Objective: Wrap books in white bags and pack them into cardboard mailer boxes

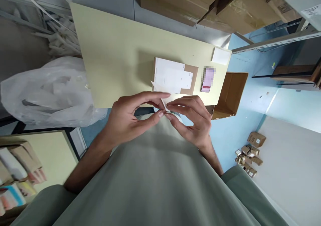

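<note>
White slip [164, 104] — between left hand [127, 119], right hand [194, 122]

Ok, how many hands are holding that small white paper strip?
2. The left hand pinches the small white paper strip from the left, and the right hand from the right, at the near edge of the pale yellow table.

Matt table [112, 52], brown cardboard box [232, 92], crinkled glossy plastic bag [45, 92].
</note>
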The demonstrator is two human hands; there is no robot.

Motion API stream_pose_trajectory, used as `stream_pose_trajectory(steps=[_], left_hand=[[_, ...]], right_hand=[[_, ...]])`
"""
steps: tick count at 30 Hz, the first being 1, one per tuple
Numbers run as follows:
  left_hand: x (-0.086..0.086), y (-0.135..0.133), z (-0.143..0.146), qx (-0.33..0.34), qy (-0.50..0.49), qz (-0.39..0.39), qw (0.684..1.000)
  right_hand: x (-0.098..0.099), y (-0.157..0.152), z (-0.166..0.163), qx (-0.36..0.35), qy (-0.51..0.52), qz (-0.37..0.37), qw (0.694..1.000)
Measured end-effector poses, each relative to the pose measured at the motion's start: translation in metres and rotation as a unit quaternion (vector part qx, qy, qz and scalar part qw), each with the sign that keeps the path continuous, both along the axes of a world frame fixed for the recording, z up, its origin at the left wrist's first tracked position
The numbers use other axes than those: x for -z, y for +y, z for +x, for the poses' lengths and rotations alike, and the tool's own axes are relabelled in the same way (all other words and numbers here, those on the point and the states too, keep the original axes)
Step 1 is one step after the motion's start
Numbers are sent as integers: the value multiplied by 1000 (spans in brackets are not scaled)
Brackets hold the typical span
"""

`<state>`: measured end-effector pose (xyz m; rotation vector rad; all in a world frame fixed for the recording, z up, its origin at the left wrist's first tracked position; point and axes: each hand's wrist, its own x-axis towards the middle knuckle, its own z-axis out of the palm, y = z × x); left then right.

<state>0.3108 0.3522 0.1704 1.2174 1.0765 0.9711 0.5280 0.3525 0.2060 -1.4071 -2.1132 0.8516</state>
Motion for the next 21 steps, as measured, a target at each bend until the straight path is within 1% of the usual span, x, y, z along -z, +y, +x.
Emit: stream_pose_trajectory(steps=[2, 5, 9, 15, 19, 21], left_hand=[[0, -2, -5, 8, 3, 22, 1000], [-1, -4, -11, 25, 13, 57, 998], [-1, -9, -15, 25, 47, 76, 996], [3, -22, -14, -2, 86, 40, 995], [2, -29, -11, -2, 104, -3, 995], [1, -32, -10, -5, 105, -3, 994]], right_hand=[[-1, -1, -4, 2, -17, -14, 1000], [-3, -1, -8, 3, -6, -26, 1000], [-2, -1, -10, -9, 6, -48, 999], [2, -9, -7, -39, 0, -53, 998], [2, -15, -6, -32, 3, -48, 998], [1, -18, -6, -26, 3, -50, 998]])
